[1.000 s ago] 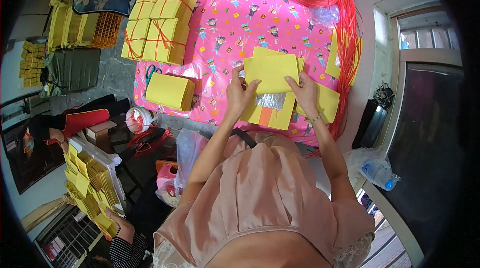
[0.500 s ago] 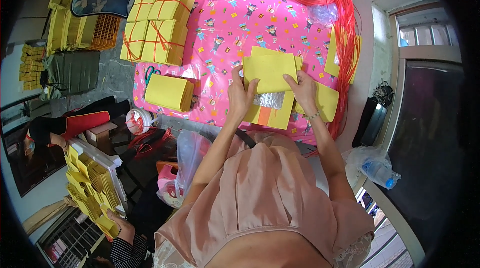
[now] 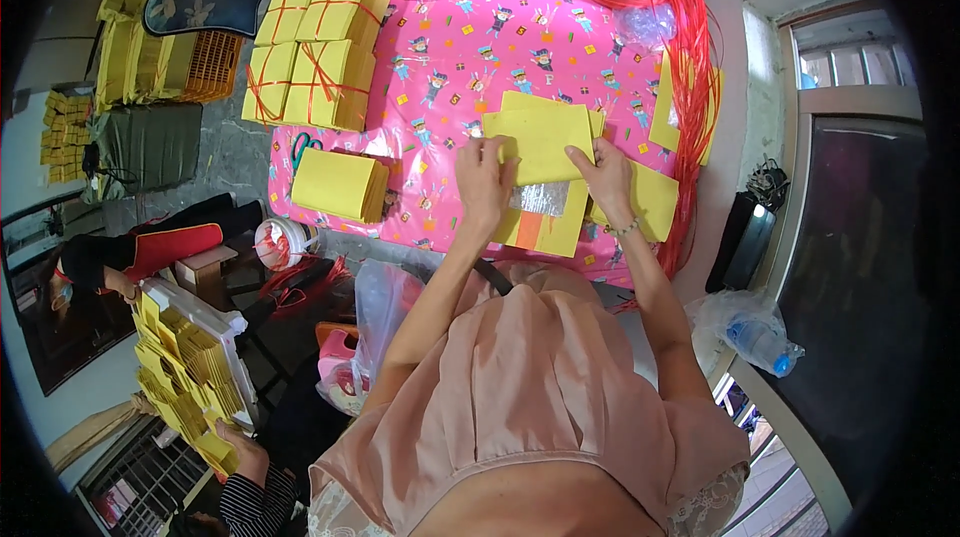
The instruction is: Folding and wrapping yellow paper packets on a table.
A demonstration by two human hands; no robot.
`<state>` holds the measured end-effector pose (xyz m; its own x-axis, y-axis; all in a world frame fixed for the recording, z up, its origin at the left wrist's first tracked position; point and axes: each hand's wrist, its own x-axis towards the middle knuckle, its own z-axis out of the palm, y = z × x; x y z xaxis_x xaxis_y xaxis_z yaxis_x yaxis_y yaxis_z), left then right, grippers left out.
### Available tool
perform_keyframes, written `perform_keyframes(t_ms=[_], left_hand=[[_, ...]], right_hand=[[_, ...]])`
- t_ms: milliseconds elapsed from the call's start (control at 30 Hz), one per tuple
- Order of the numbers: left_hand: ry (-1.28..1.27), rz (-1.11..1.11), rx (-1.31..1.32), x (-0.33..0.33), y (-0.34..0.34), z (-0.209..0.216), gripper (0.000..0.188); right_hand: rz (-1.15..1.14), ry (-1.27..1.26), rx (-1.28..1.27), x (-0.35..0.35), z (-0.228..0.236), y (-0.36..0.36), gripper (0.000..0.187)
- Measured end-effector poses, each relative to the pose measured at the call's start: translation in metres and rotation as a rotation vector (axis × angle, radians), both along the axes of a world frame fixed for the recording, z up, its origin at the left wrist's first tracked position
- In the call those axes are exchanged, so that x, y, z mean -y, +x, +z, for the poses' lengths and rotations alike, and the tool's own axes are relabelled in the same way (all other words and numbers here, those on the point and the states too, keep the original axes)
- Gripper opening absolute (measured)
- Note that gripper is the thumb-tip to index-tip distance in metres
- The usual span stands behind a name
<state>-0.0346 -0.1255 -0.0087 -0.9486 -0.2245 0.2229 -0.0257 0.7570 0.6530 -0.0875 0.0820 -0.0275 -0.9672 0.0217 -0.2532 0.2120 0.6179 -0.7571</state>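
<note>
A yellow paper sheet or thin stack (image 3: 540,142), its thickness hard to tell, is between my hands over the pink table. My left hand (image 3: 485,187) is closed on its left edge, fingers curled over the top. At the lower right corner, my right hand (image 3: 608,185) pinches it, thumb on the upper face and fingers behind. Beneath lies more yellow paper (image 3: 570,222) bearing a silver foil patch (image 3: 540,199) and an orange strip (image 3: 529,230). Another yellow sheet (image 3: 652,202) sticks out beside my right wrist.
Red-tied yellow paper bundles (image 3: 335,7), a loose yellow stack (image 3: 335,185) and teal-handled scissors (image 3: 304,145) occupy the table's left. Red plastic strands (image 3: 688,127) hang along its right edge. At lower left, other people handle a board (image 3: 225,342) loaded with yellow papers.
My left fingers have shifted from around the yellow paper's left side onto its top edge. The paper has moved slightly left; my right hand keeps its pinch.
</note>
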Motion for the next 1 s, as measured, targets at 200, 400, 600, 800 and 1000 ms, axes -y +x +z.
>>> perform_keyframes(t_ms=[200,400,600,800,1000], left_hand=[[0.035,-0.244,-0.025,-0.007,0.001,-0.003,0.024],[-0.147,-0.207,0.040,-0.022,0.004,-0.001,0.044],[-0.237,-0.158,0.068,-0.027,0.007,-0.011,0.055],[-0.259,-0.151,0.094,-0.027,0.009,-0.012,0.056],[-0.248,-0.133,0.110,-0.029,0.010,-0.018,0.054]], right_hand=[[-0.010,-0.028,0.019,0.002,0.006,0.001,0.052],[-0.005,-0.016,-0.024,-0.001,-0.006,-0.002,0.051],[-0.036,-0.166,-0.047,0.005,0.021,0.002,0.039],[0.203,0.050,-0.405,0.021,0.052,0.027,0.019],[0.489,0.104,-0.489,0.021,0.020,0.028,0.013]])
